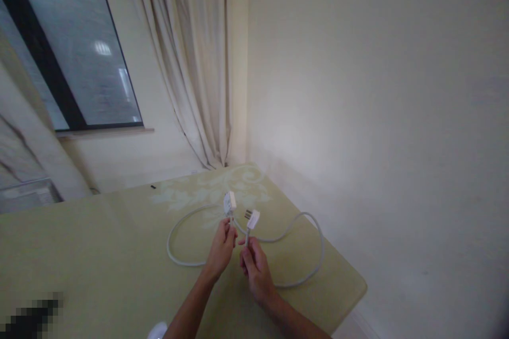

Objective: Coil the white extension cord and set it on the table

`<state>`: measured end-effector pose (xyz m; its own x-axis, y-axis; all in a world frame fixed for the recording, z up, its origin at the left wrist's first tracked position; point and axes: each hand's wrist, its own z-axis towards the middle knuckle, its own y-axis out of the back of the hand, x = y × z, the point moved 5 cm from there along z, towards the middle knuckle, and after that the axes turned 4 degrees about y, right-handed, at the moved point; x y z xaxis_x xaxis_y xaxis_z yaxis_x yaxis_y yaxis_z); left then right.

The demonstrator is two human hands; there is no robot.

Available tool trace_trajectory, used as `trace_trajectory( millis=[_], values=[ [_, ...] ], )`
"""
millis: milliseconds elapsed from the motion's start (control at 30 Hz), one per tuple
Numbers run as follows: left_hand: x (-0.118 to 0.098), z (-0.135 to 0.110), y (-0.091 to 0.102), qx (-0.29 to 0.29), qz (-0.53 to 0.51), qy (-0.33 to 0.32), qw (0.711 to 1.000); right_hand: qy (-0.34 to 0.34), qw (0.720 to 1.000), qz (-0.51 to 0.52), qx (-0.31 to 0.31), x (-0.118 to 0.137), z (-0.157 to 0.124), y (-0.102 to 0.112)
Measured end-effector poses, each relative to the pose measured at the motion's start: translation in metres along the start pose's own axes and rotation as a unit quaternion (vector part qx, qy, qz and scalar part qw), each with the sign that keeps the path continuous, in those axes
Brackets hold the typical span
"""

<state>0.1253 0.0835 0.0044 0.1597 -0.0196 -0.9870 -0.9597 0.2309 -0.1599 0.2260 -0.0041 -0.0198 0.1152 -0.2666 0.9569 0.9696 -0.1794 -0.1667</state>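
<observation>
A white extension cord [322,249] lies in wide loops over the green table. My left hand [222,246] pinches it just below a white socket block [229,203], which stands up above the fingers. Close beside it, my right hand [257,270] is closed around the cord below a white plug [253,219]. The plug's metal prongs point up and to the left, toward the socket block. Plug and block are apart, with a small gap between them.
The pale green table [107,254] has a floral pattern near its far corner, against the wall [377,116]. A small black object [153,187] lies by the back edge. At the bottom edge, a white rounded object [157,330] shows partly. Curtains [199,63] hang behind.
</observation>
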Motion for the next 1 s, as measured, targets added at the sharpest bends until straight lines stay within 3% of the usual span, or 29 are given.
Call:
trace_trajectory(
  millis=[167, 300, 700, 867, 1000],
  values=[
    [0.014, 0.038, -0.018, -0.023, -0.101, 0.037, 0.994, 0.006, 0.999, -0.044, 0.01, -0.012, -0.006, -0.002],
    [0.021, 0.063, -0.015, -0.062, -0.157, 0.058, 0.984, -0.004, 0.998, -0.061, 0.026, -0.013, -0.008, -0.005],
    [0.029, 0.106, 0.052, -0.173, -0.087, 0.118, 0.974, -0.024, 0.994, -0.099, 0.042, -0.008, -0.007, -0.007],
    [0.019, 0.104, 0.066, -0.168, -0.05, 0.093, 0.98, -0.029, 0.995, -0.094, 0.028, -0.009, -0.007, -0.006],
    [0.005, 0.087, 0.086, -0.167, 0.023, 0.073, 0.983, -0.045, 0.995, -0.085, 0.035, -0.008, -0.007, -0.006]
  ],
)
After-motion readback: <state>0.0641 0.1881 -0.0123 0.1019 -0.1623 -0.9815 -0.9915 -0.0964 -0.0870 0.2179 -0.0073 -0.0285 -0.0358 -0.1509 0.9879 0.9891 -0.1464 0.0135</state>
